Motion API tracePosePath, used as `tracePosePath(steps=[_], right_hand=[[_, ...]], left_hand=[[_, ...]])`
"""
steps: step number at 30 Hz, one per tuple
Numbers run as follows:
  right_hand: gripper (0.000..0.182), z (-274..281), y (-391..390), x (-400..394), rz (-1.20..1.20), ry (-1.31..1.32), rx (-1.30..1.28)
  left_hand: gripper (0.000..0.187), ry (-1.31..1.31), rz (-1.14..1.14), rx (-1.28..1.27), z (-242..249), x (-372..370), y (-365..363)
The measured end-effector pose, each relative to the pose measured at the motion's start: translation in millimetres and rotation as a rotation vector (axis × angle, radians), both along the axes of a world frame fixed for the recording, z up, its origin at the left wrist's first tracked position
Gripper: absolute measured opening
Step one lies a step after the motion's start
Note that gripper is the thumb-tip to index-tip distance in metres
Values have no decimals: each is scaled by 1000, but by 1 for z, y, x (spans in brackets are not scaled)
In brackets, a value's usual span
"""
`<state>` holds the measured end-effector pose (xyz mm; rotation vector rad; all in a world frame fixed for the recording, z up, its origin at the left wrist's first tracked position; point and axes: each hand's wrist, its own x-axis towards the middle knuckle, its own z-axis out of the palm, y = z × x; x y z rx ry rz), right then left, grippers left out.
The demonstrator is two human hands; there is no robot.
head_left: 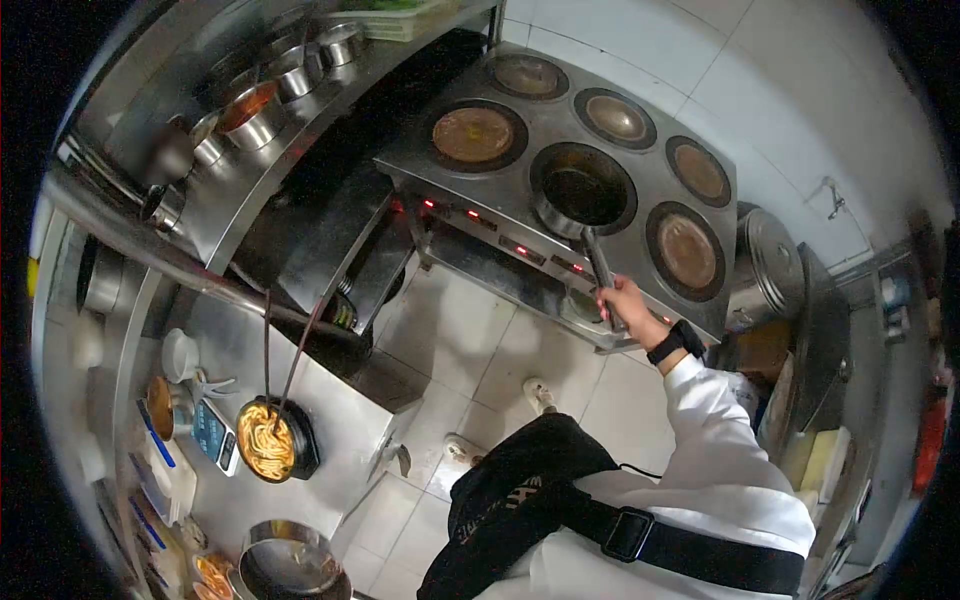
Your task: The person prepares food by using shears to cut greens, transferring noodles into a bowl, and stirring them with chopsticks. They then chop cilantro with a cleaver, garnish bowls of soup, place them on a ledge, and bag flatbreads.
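My right hand (627, 305) is closed around the handle of a dark saucepan (583, 188). The pan sits on the front middle burner of a steel multi-burner stove (480, 192), and its inside looks dark. A black watch is on my right wrist. My left hand is not in view. On the steel counter at the left stands a black bowl of thick noodles (268, 441), with a pair of long chopsticks (300, 352) standing in it.
Several metal pots (250, 115) with sauces line the upper left shelf. A digital scale (215, 437) lies beside the noodle bowl, and an empty steel pan (290, 560) sits lower on the counter. A lidded metal drum (768, 260) stands right of the stove.
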<state>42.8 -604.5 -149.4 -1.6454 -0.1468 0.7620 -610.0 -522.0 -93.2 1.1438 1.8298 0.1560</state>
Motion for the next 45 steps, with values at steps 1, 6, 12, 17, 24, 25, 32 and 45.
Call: tracePosePath(steps=[1,6,12,17,24,25,32,45], right_hand=[[11,-3,-2,21,-37,11,10],[11,-12,-17,118,-108,61,-4],[24,-55,-60,207,-64,188,70],[39,-33,-90,208,-198,-782,-178],[28,28,-127,137,-205,-476,86],[28,21,-128,125,-164,-524,72],[20,-84,-93,50,100,209,422],[12,1,50,-269,888,30,-5]], left_hand=[[33,-3,-18,23,5,22,-10],[37,-92,-210,182,16,153,-22],[21,-369,-667,14,17,396,42],[31,-408,-903,36,-17,547,61],[30,-523,-888,-16,-85,652,52],[27,-622,-1013,-14,-90,660,52],[40,-730,-714,259,-61,551,57],[44,592,185,1046,20,-218,158]])
